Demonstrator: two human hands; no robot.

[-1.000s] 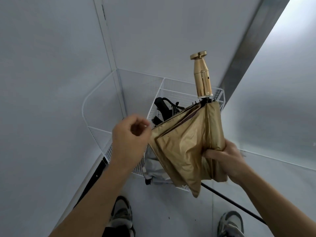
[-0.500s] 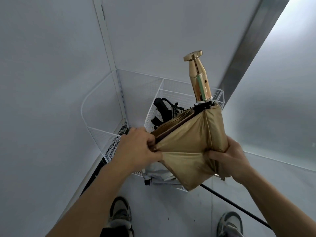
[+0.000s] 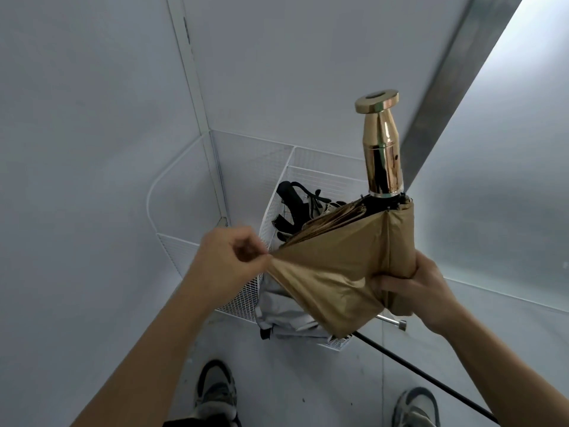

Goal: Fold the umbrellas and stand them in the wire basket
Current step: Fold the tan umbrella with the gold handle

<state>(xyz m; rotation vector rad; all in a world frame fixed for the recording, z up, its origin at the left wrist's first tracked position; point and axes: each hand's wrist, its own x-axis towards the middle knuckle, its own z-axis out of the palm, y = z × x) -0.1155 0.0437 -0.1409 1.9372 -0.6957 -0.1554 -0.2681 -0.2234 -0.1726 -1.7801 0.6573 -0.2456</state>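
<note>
A: Count: one gold umbrella [image 3: 338,266], one grey umbrella [image 3: 283,315] in wire basket [image 3: 308,167] beyond the grip.
B: Grip?
A: Right hand [image 3: 412,288] wrapped round gold canopy low down; left hand [image 3: 228,260] pinches a fabric fold stretched left of that grip.
B: Axis?
A: Near upright: handle [image 3: 381,152] above right grip, tip [image 3: 400,325] below.

Much of the basket [image 3: 308,174] is covered by the umbrella [image 3: 338,266]. Fingers of the right hand [image 3: 421,291] are partly hidden behind its fabric. Both shoes [image 3: 215,392] are cut off below.
</note>
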